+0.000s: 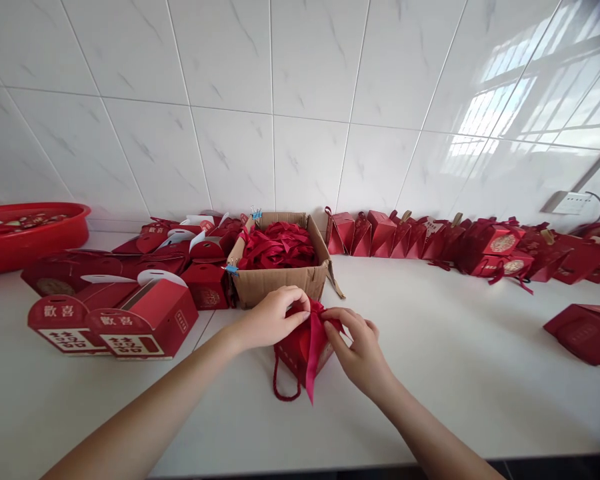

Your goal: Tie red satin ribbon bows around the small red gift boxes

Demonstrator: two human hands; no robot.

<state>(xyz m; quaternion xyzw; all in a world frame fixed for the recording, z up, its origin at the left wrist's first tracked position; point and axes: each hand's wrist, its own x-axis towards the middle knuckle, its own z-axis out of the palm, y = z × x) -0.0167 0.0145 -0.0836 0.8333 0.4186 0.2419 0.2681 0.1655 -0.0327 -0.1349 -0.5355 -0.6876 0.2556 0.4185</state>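
Note:
A small red gift box [295, 352] stands on the white table in front of me, with a dark red cord handle [286, 398] looping down at its near side. Over its top lies a shiny red ribbon [313, 363], one tail hanging down the front. My left hand [276, 316] pinches the ribbon at the box top from the left. From the right, my right hand [356, 343] pinches it too, thumb against fingers. The exact form of the knot or bow is partly hidden by my fingers.
Behind the box is a cardboard box [280, 283] of loose red ribbons [280, 247]. Red gift boxes [145, 320] crowd the left, near a red basin [35, 247]. More red boxes [380, 233] line the tiled wall. Another red box [585, 333] lies at right.

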